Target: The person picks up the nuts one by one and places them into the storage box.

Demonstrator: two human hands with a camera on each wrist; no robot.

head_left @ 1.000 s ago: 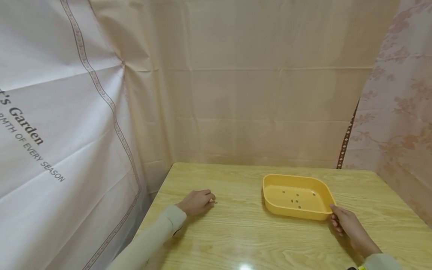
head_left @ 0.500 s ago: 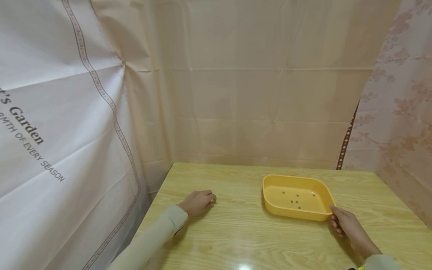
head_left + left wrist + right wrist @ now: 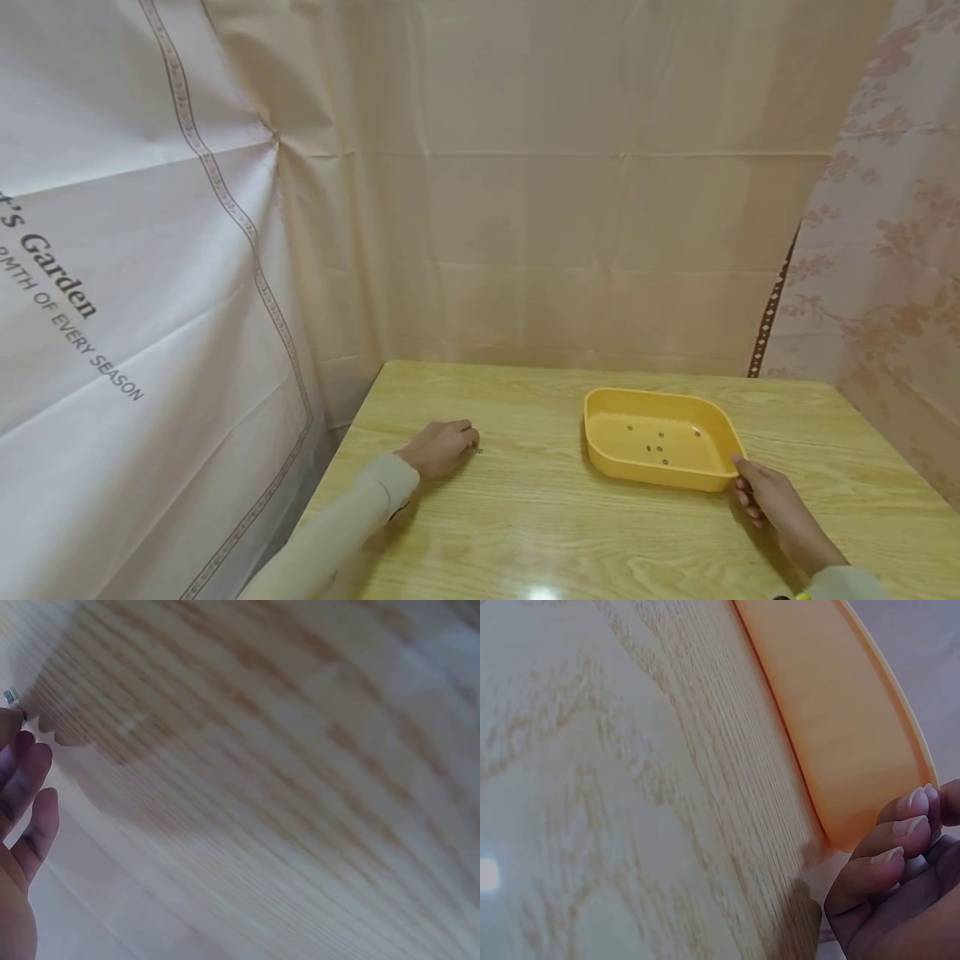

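Observation:
A small metal nut (image 3: pixel 480 451) lies on the wooden table right at the fingertips of my left hand (image 3: pixel 438 450). That hand is low over the table, its fingers bent downward. In the left wrist view the shiny nut (image 3: pixel 10 696) shows just past the fingertips at the left edge; I cannot tell whether they pinch it. My right hand (image 3: pixel 776 504) grips the near right corner of a shallow yellow tray (image 3: pixel 660 479), thumb over the rim and fingers below outside. Several similar small nuts lie scattered on the tray's floor. The right wrist view shows curled fingers against the tray wall (image 3: pixel 840 712).
The light wood-grain table (image 3: pixel 525 517) has a glossy top. Beige cloth (image 3: pixel 562 208) hangs behind it, with white printed cloth (image 3: pixel 150 292) on the left and floral cloth (image 3: pixel 900 250) on the right.
My left fingertips have shifted slightly and closed in beside the nut, which has stayed in place. The right hand and the tray have hardly moved.

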